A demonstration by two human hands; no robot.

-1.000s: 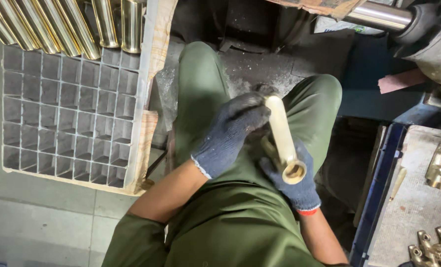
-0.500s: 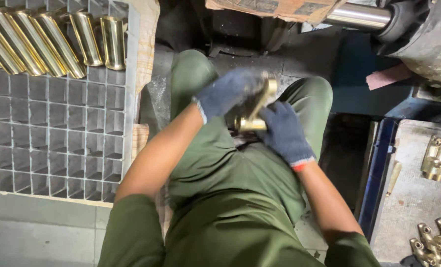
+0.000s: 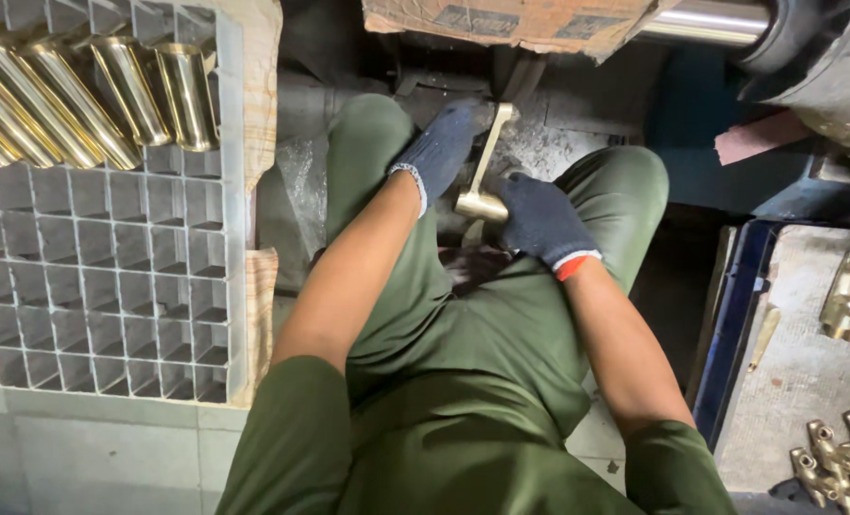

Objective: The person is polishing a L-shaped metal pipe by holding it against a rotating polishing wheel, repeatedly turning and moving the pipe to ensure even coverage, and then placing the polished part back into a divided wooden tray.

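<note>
My gloved left hand (image 3: 441,148) and right hand (image 3: 542,221) both gripped the brass tube (image 3: 485,174) between my knees.

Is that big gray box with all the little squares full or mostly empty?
Mostly empty. Brass tubes fill only the top row of the grid crate; the other cells show bare.

1. Brass tube (image 3: 483,172): shiny gold.
2. Gloves on left hand (image 3: 441,148) and right hand (image 3: 539,221): dark blue knit; the right cuff is edged red and white.
3. Trousers (image 3: 463,381): olive green.
4. Grid tray (image 3: 110,277): grey, square-celled.
</note>
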